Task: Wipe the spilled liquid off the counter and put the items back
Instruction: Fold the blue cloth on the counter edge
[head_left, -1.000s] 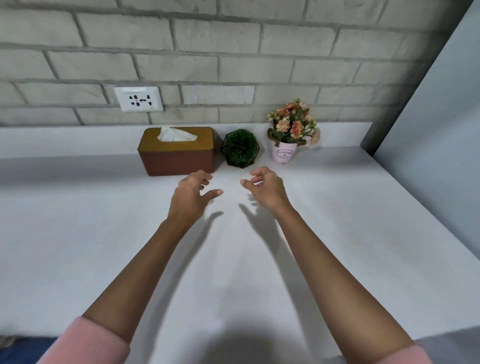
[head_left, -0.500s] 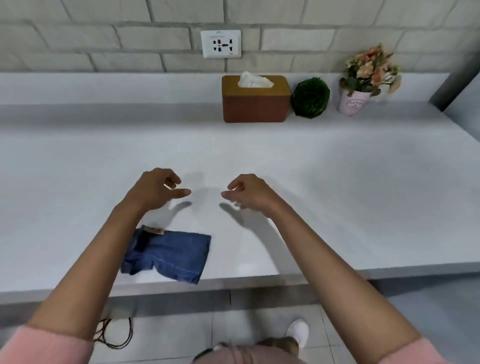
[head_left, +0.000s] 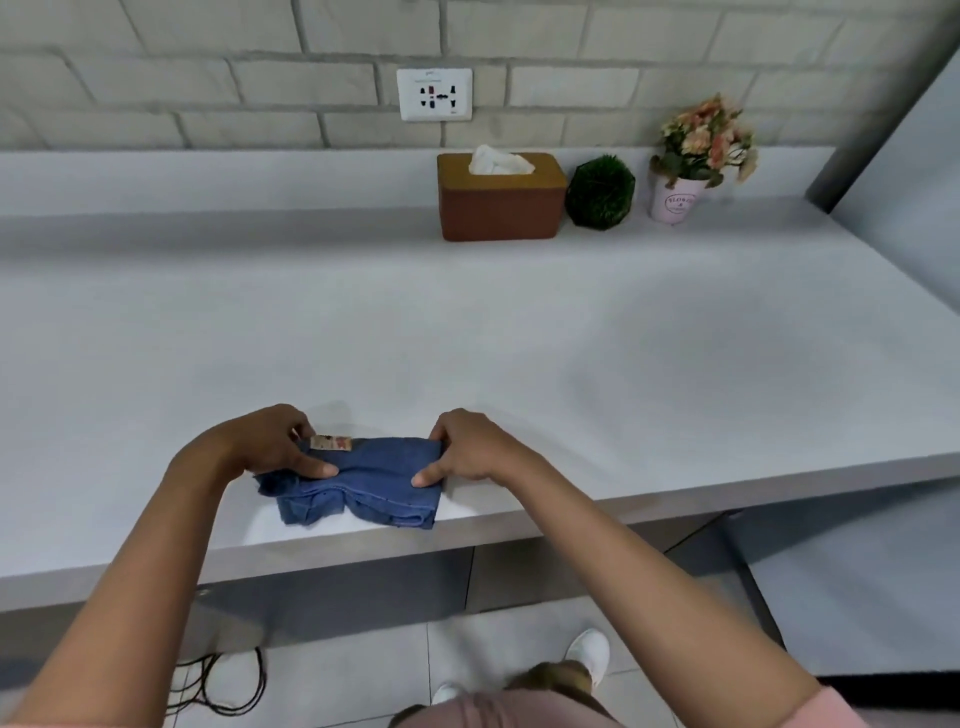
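A folded blue denim cloth (head_left: 363, 483) with a small printed label lies near the front edge of the white counter (head_left: 467, 338). My left hand (head_left: 260, 447) grips its left end, thumb on top. My right hand (head_left: 467, 449) pinches its right end. Against the back ledge stand a brown tissue box (head_left: 501, 205) with a white tissue sticking out, a dark green faceted plant ball (head_left: 600, 192) and a pink pot of flowers (head_left: 675, 197). No liquid shows on the counter surface.
A wall socket (head_left: 434, 94) sits on the brick wall above the tissue box. A grey panel (head_left: 909, 130) closes the right side. Below the counter edge are tiled floor, black cables (head_left: 223, 680) and my white shoes (head_left: 587, 654).
Both hands came back from the far items toward the front edge and closed on the two ends of the blue cloth. My view tilted down and back.
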